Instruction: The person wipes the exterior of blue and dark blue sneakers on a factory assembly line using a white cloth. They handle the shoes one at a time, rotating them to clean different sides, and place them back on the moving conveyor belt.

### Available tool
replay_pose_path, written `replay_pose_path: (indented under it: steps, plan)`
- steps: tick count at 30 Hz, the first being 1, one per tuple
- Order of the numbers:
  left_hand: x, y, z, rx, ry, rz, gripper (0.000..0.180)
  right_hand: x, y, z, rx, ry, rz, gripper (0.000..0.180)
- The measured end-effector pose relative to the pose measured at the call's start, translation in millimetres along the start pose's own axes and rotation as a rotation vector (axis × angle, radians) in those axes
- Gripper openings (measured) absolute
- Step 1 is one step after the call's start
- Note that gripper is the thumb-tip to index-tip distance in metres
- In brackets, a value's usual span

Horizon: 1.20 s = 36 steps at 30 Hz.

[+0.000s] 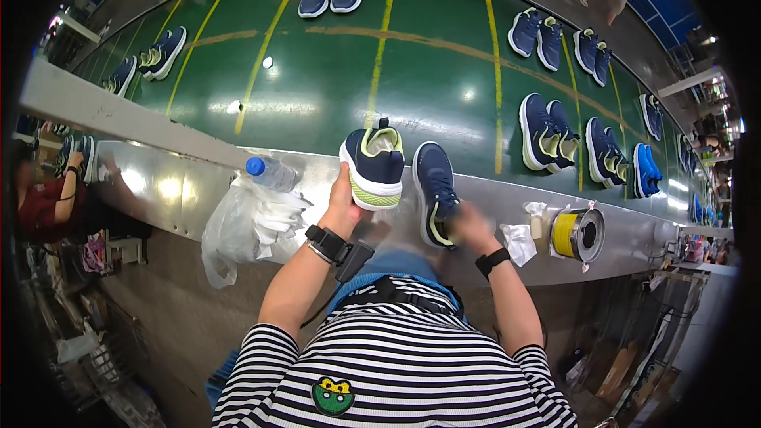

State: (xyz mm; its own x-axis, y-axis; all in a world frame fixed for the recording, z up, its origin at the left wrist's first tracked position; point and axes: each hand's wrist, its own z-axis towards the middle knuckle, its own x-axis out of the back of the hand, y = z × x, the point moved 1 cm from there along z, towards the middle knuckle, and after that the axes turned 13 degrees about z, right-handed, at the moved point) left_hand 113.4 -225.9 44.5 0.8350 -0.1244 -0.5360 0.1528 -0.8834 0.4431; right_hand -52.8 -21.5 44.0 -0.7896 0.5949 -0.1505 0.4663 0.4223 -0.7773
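My left hand (342, 200) is closed around a navy sneaker (379, 165) with a white sole, lime lining and a lime-patterned heel, its heel turned toward me. The hand grips it from the left and below, above the metal ledge. To the right is a matching sneaker (434, 182), toe pointing away from me and heel near my body. At that heel is my right hand (473, 228), touching or very close to the shoe. Its fingers are smeared by motion, so their grip does not show. Each wrist wears a black band.
Beyond the metal ledge (491, 198) runs a green conveyor belt (444, 71) with yellow lines, carrying several pairs of sneakers (547, 131). A blue-capped bottle (272, 173) and a plastic bag (230, 226) are left. A yellow-labelled tin (577, 235) stands right. Another person's arm (70, 186) shows far left.
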Motion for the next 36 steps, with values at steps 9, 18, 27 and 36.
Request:
replay_pose_path:
  steps: [9,18,27,36]
  plan:
    - [-29,2,14,0.117,-0.141,-0.055,0.046,10,-64,-2,-0.199,-0.063,0.456,0.035]
    - [-61,3,47,0.164,-0.154,0.011,0.047,40,-105,27,-0.238,-0.015,0.486,0.033]
    - [-89,-1,106,0.177,-0.295,0.016,0.047,68,-116,64,-0.054,-0.007,0.525,0.033]
    - [-126,13,136,0.074,-0.489,0.172,0.049,100,-86,103,0.018,-0.001,0.73,0.03]
